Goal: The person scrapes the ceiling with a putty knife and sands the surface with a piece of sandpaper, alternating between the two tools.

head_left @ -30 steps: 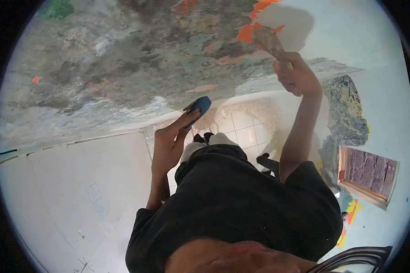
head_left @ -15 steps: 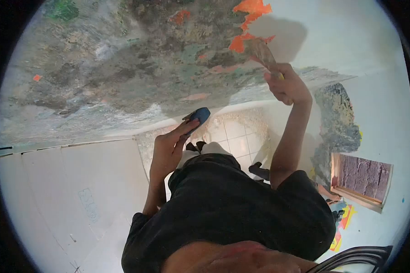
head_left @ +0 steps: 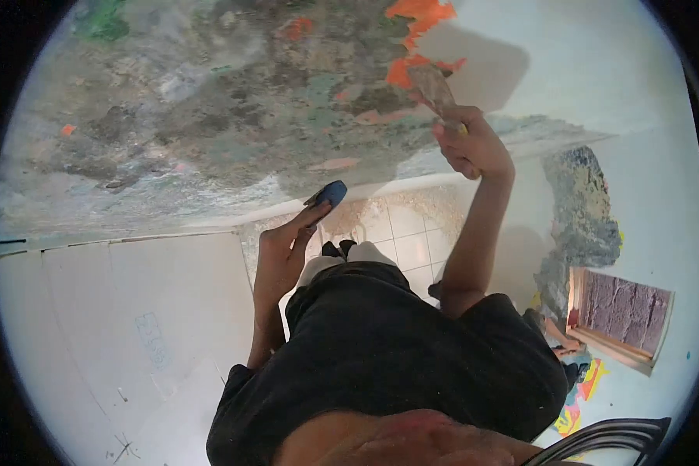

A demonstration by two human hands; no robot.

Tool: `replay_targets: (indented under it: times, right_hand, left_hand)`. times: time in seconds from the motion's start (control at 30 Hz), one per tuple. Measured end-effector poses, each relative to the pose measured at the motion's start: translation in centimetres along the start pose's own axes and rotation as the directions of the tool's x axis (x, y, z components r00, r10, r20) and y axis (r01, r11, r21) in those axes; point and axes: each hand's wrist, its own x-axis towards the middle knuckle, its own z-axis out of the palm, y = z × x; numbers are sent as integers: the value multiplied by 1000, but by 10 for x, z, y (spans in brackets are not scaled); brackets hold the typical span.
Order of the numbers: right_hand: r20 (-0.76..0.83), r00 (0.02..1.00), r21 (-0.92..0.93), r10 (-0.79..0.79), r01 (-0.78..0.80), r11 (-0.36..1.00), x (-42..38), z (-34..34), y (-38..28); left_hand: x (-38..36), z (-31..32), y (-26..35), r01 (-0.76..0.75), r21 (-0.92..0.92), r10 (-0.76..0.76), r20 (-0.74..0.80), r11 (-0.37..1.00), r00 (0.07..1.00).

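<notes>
My left hand (head_left: 283,245) is closed around a blue block-like object (head_left: 331,194) whose exact kind I cannot make out, held beside the foot of the wall. My right hand (head_left: 474,144) grips a putty knife or scraper (head_left: 433,87) with a wide blade. Its blade lies at or against the wall (head_left: 248,101), close to a ragged orange patch (head_left: 400,71). Grey, scraped, mottled surface spreads left of the blade, and smooth pale paint lies to its right.
Below are floor tiles (head_left: 412,250) with crumbs along the wall. A wood-framed opening (head_left: 621,314) shows brick at the right. Another person's hand (head_left: 565,342) is beside it. A large pale panel (head_left: 163,311) stands at the left.
My right hand and the scraper have shifted left along the wall. My left hand with the blue object has moved slightly left. The view has tilted a little.
</notes>
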Motion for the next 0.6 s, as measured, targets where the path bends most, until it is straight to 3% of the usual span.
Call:
replay_targets:
  times: [0.13,0.27,0.33,0.43,0.5,0.6]
  right_hand:
    - [-68,995,-120,-68,60,991,0,11,29]
    - [-138,978,205,-155,182,962,-15,31,84]
    - [-88,961,417,-263,276,866,-19,47,104]
    - [-161,936,446,-313,352,823,-16,67,120]
    - [-169,935,578,-311,349,738,-14,68,122]
    - [-118,936,646,-333,327,689,-11,61,116]
  left_hand:
    - [6,8,-2,-47,20,47,3,999,999]
    - [9,11,1,-27,68,25,35,997,999]
    - [9,13,0,-51,54,50,18,997,999]
    - [10,15,8,-4,89,-2,58,996,998]
    - [9,17,5,-6,76,0,81,997,997]
    - [8,22,4,-34,83,27,77,996,997]
